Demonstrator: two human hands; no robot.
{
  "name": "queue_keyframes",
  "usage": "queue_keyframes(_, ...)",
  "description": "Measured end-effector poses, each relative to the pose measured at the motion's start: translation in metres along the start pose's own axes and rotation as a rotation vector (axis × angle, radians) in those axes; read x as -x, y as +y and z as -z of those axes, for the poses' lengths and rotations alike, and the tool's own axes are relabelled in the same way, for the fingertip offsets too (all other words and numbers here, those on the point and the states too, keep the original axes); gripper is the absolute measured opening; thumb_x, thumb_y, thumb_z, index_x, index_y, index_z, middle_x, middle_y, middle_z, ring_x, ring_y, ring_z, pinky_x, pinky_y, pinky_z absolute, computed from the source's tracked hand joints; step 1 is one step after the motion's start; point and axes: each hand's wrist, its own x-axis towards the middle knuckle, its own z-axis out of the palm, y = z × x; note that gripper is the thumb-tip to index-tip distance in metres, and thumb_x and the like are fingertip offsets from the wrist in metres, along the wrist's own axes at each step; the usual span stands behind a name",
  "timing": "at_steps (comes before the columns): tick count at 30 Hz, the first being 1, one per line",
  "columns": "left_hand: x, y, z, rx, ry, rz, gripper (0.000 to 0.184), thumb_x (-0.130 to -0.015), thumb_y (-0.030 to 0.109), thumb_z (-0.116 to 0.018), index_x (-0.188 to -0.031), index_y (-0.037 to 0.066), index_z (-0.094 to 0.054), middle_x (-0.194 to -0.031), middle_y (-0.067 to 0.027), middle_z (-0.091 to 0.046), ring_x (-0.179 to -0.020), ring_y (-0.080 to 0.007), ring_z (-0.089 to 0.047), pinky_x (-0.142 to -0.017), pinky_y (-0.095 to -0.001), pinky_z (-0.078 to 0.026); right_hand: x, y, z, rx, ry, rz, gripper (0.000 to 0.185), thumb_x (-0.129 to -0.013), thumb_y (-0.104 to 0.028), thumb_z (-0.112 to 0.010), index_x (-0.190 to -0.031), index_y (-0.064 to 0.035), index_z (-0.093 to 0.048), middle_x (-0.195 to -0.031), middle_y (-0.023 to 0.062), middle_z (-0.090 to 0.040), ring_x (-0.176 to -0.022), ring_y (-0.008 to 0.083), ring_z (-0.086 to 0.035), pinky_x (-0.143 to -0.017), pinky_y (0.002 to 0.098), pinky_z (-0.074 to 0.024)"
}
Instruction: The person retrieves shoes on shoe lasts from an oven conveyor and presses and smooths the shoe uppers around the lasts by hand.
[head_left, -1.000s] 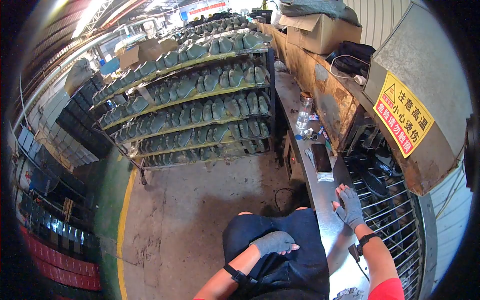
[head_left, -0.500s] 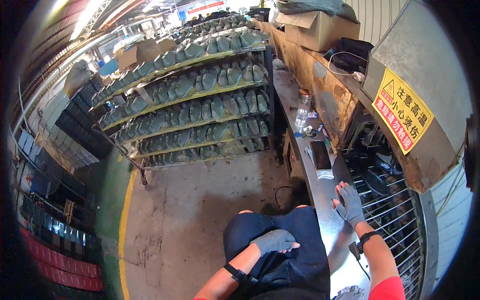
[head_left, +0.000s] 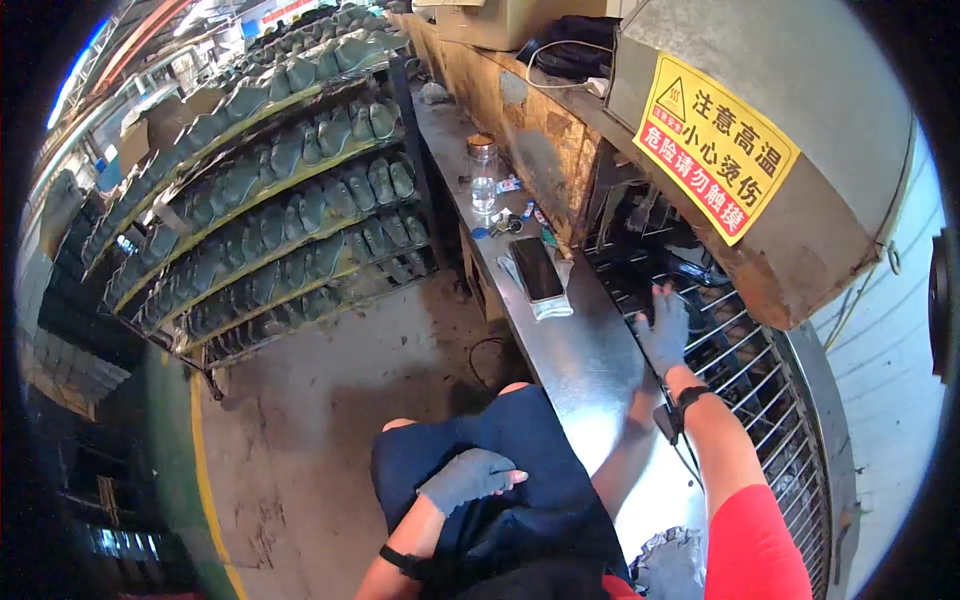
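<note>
My left hand (head_left: 470, 480), in a grey fingerless glove, rests on the dark cloth (head_left: 440, 440) over my lap, its fingers curled together; whether anything is inside is hidden. My right hand (head_left: 664, 330), gloved the same way, is over the near edge of the wire rack (head_left: 770, 400) with its fingers apart and nothing in them. Dark shoes (head_left: 690, 268) lie on that rack, just beyond the right fingertips. Left of this hand, a black phone (head_left: 537, 268) lies on a white cloth (head_left: 552, 308) on the metal bench (head_left: 570, 350).
A clear bottle (head_left: 483, 180) and small items stand farther along the bench. At the left is a tall shelf rack (head_left: 290, 185) of grey shoe lasts. A metal hood (head_left: 780, 120) with a yellow warning label (head_left: 712, 145) overhangs the wire rack.
The view has swung to the right. My right hand has moved off the metal bench toward the shoes on the wire rack. My left hand stays on my lap.
</note>
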Motion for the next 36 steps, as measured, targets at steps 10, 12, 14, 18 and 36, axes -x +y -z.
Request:
queue_keyframes(10,-0.017,0.002,0.01,-0.111,-0.038,-0.025,0.049,-0.105,0.047,-0.069,-0.086,0.003,-0.077,-0.074,-0.0083,-0.073,-0.071,-0.0184,-0.069,-0.07,-0.0362,-0.055,-0.001,0.058,-0.006,0.059,-0.263,-0.155,0.078,-0.088,-0.039,-0.075,-0.158,-0.01,-0.054,-0.161,0.0213,-0.051,-0.145,0.044,-0.049,-0.119,0.0553,-0.0409)
queue_keyframes(12,-0.017,0.004,0.011,-0.083,-0.065,0.034,0.05,-0.105,0.048,-0.069,-0.085,0.003,-0.078,-0.074,-0.0075,-0.073,-0.071,-0.0177,-0.069,-0.07,-0.0359,-0.055,-0.001,0.061,-0.008,0.069,-0.297,-0.131,0.075,-0.092,-0.037,-0.074,-0.159,-0.0107,-0.054,-0.16,0.0216,-0.052,-0.144,0.0424,-0.051,-0.119,0.0516,-0.0429)
queue_keyframes(14,-0.018,-0.006,0.005,0.004,-0.071,0.089,0.05,-0.104,0.048,-0.07,-0.086,0.002,-0.078,-0.076,-0.0062,-0.074,-0.07,-0.0158,-0.068,-0.07,-0.034,-0.056,0.0,0.067,-0.02,0.124,-0.283,-0.088,0.066,-0.092,-0.036,-0.073,-0.151,-0.0089,-0.06,-0.15,0.0214,-0.061,-0.134,0.0425,-0.059,-0.11,0.0516,-0.0496)
queue_keyframes(18,-0.004,-0.003,-0.001,0.108,-0.017,0.001,0.051,-0.105,0.05,-0.07,-0.088,0.002,-0.077,-0.08,-0.0062,-0.075,-0.07,-0.0151,-0.068,-0.071,-0.0329,-0.057,-0.008,0.04,0.014,0.117,-0.407,-0.061,0.03,-0.098,-0.034,-0.069,-0.108,-0.0065,-0.075,-0.095,0.0195,-0.078,-0.09,0.0447,-0.075,-0.083,0.0573,-0.0597)
queue_keyframes(36,0.017,0.085,-0.055,-0.587,0.844,-0.934,0.072,-0.094,0.018,-0.076,-0.16,0.013,-0.049,-0.153,-0.0182,-0.058,-0.142,-0.0394,-0.056,-0.119,-0.049,-0.046,0.068,-0.16,0.287,-1.466,-1.123,-1.074,0.034,-0.102,-0.027,-0.068,-0.124,-0.0017,-0.076,-0.126,0.013,-0.078,-0.12,0.0219,-0.072,-0.113,0.0342,-0.0532)
